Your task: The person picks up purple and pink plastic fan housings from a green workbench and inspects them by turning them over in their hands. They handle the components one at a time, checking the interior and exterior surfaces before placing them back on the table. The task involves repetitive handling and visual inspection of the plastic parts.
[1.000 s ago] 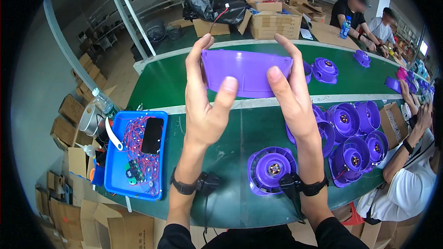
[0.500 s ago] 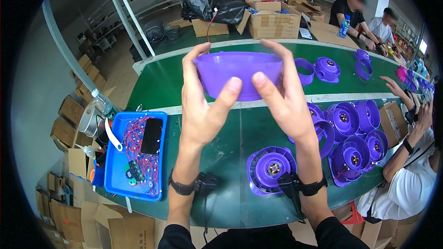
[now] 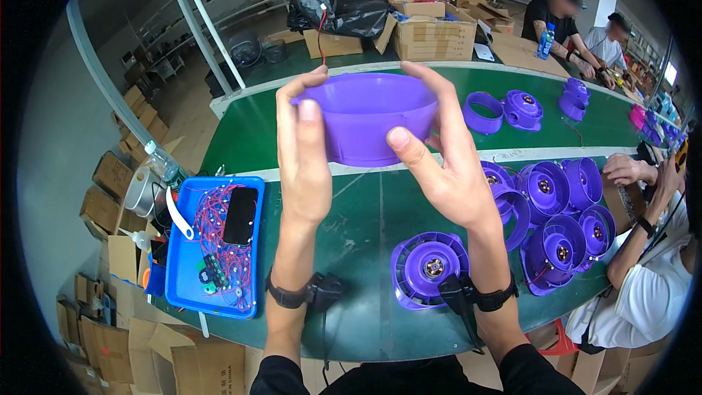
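Above the table, a purple plastic ring (image 3: 373,135) with flared sides is held up between my two hands. My left hand (image 3: 303,157) grips its left side, thumb up by the rim and fingers behind. My right hand (image 3: 457,168) clasps the right side, its thumb on the front wall. A red wire (image 3: 322,40) with a small white connector rises from behind the left fingers; where it joins is hidden. Below, near my right wrist, a purple fan housing (image 3: 420,278) with a motor in its centre lies on the green table (image 3: 351,329).
On the left stands a blue tray (image 3: 179,249) with red wires and a black phone (image 3: 240,216). Several purple housings (image 3: 545,186) cluster at right, beside a co-worker's arm (image 3: 629,252). Farther off are more purple parts (image 3: 523,110), a cardboard box (image 3: 435,40) and two people.
The ring has tipped toward me, showing its inside, and shifted slightly left. My left thumb moved from the front wall up to the rim. At right, the co-worker's hand came lower, over a box.
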